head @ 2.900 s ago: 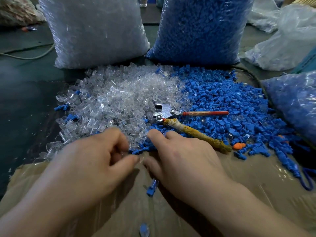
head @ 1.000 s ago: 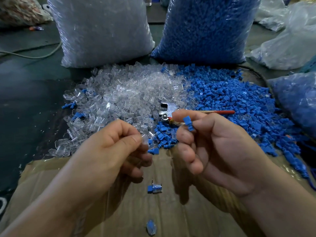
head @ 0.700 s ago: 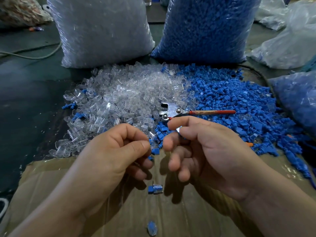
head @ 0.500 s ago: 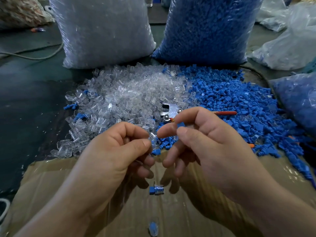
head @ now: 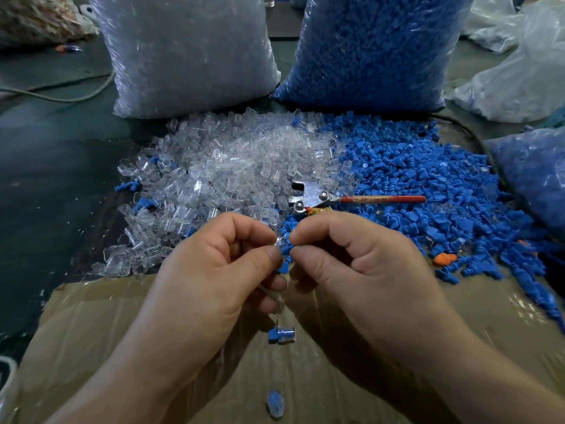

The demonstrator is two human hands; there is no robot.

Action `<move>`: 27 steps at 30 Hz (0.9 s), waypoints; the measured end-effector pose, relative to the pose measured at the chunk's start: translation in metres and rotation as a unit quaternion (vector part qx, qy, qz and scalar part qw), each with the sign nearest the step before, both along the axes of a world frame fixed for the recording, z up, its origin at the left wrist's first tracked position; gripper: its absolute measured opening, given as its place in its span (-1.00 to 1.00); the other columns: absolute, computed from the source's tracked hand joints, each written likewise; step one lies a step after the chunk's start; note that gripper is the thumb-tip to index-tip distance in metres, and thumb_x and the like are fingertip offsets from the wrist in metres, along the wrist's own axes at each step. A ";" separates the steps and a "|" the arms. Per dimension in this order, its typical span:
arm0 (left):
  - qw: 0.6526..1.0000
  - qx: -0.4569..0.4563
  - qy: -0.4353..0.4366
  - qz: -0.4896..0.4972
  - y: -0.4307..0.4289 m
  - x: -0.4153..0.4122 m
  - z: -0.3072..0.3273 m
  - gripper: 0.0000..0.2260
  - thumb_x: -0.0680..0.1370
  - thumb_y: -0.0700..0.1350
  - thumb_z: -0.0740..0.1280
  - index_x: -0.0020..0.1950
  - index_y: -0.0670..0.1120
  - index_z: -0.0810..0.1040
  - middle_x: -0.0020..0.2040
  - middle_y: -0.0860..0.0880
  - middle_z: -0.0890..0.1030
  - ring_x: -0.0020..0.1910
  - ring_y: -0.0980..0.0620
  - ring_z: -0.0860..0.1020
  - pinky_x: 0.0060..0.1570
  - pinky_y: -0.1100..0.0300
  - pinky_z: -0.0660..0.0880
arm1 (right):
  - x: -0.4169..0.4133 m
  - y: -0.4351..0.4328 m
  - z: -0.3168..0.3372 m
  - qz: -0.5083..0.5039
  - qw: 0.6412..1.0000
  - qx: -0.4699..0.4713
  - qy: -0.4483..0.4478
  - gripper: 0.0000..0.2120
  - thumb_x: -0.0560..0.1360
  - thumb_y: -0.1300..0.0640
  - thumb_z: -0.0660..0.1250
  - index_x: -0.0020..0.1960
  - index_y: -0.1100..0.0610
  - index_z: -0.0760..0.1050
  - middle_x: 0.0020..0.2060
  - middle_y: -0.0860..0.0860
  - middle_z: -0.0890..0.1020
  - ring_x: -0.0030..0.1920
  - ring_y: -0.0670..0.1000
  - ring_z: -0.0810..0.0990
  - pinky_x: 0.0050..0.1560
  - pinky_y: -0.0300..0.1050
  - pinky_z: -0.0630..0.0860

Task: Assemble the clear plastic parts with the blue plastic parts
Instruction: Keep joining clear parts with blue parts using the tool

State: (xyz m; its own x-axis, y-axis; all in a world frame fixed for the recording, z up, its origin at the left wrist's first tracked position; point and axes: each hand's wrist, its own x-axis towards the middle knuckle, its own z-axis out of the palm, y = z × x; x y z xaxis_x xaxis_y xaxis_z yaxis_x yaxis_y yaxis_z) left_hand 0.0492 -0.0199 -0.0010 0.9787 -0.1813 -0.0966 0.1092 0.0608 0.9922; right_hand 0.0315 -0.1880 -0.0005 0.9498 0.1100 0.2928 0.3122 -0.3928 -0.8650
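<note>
**Hands.** The left hand (head: 220, 270) pinches a small clear plastic part (head: 277, 243) between thumb and forefinger. The right hand (head: 360, 270) pinches a small blue plastic part (head: 285, 249), which its fingertips largely hide. The two parts meet in the narrow gap between the hands, and we cannot tell whether they are seated yet.

**Risk.** We judge misalignment to be the main hazard. The fingers cover the joint, so a push at a slight angle could jam the blue part. It could also squeeze the smooth clear part out of the pinch, and a dropped part would be lost among the loose ones beyond.

**Positions.**
- Nearest us, a joined blue-and-clear piece (head: 275, 399) lies on the brown cardboard sheet (head: 91, 316).
- A second joined piece (head: 282, 335) lies directly below the fingertips.
- Just beyond the hands, a heap of loose clear plastic parts (head: 238, 166) touches a heap of loose blue plastic parts (head: 428, 185).
- A metal plier-like tool with a red handle (head: 321, 197) lies across the border between the two heaps.
- Farthest off stand a full sack of clear parts (head: 186, 50) and a full sack of blue parts (head: 373, 47).
</note>
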 end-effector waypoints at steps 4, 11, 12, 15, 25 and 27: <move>1.000 0.008 -0.004 -0.008 -0.001 -0.001 0.001 -0.93 0.34 -0.13 0.43 -0.20 -0.03 0.64 -0.37 -0.13 0.63 -0.44 0.00 0.62 -0.49 0.23 0.52 | 0.001 0.000 0.001 -0.034 0.985 -0.129 -0.107 -0.95 0.50 0.12 0.37 -0.06 0.03 0.59 -0.18 -0.15 0.59 -0.11 -0.13 0.59 -0.10 -0.20 0.50; 0.999 -0.005 -0.026 -0.021 0.003 -0.003 0.002 -0.89 0.36 -0.19 0.55 -0.21 -0.03 0.65 -0.36 -0.14 0.62 -0.43 -0.03 0.60 -0.44 0.20 0.53 | -0.004 0.006 0.002 -0.022 0.967 -0.193 -0.165 -0.81 0.58 0.11 0.26 0.01 0.16 0.61 -0.09 0.00 0.60 -0.11 0.07 0.59 -0.16 0.08 0.53; 0.999 -0.004 -0.028 -0.022 0.004 -0.003 0.001 -0.88 0.37 -0.20 0.54 -0.20 -0.02 0.65 -0.35 -0.13 0.63 -0.43 -0.02 0.61 -0.43 0.20 0.54 | -0.004 0.007 0.002 -0.021 0.969 -0.193 -0.155 -0.81 0.58 0.10 0.26 0.02 0.15 0.61 -0.09 0.00 0.60 -0.10 0.07 0.59 -0.17 0.09 0.53; 0.998 0.035 -0.049 -0.018 0.003 -0.002 -0.003 -0.89 0.35 -0.17 0.45 -0.18 0.02 0.64 -0.35 -0.07 0.63 -0.42 0.03 0.60 -0.43 0.24 0.52 | -0.004 0.005 0.004 -0.001 0.972 -0.199 -0.126 -0.82 0.56 0.09 0.27 0.05 0.12 0.61 -0.05 0.00 0.58 -0.04 0.08 0.56 -0.12 0.11 0.52; 0.997 0.065 -0.035 0.009 0.007 0.003 -0.005 -0.71 0.48 -0.35 0.38 -0.21 0.06 0.63 -0.44 -0.10 0.60 -0.49 0.00 0.57 -0.48 0.24 0.53 | 0.026 -0.049 0.009 -0.101 0.861 -0.492 0.079 -0.29 0.51 -0.27 0.15 0.53 -0.12 -0.07 0.55 -0.06 0.09 0.53 0.04 0.03 0.51 0.05 -0.04; 0.998 0.061 -0.031 0.003 0.008 0.004 -0.005 -0.71 0.49 -0.35 0.39 -0.19 0.06 0.64 -0.43 -0.11 0.60 -0.49 -0.01 0.57 -0.46 0.25 0.53 | 0.028 -0.052 0.010 -0.084 0.854 -0.507 0.079 -0.33 0.50 -0.30 0.11 0.52 -0.14 -0.01 0.51 -0.08 0.17 0.48 0.05 0.11 0.49 0.04 0.03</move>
State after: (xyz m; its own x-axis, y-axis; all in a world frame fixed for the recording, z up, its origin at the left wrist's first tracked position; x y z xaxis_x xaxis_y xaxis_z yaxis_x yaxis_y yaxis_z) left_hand 0.0527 -0.0121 -0.0056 0.9845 -0.1656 -0.0571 0.0477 -0.0601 0.9971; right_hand 0.0592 -0.2400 0.0092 0.9959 0.0899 -0.0062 0.0891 -0.9929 -0.0789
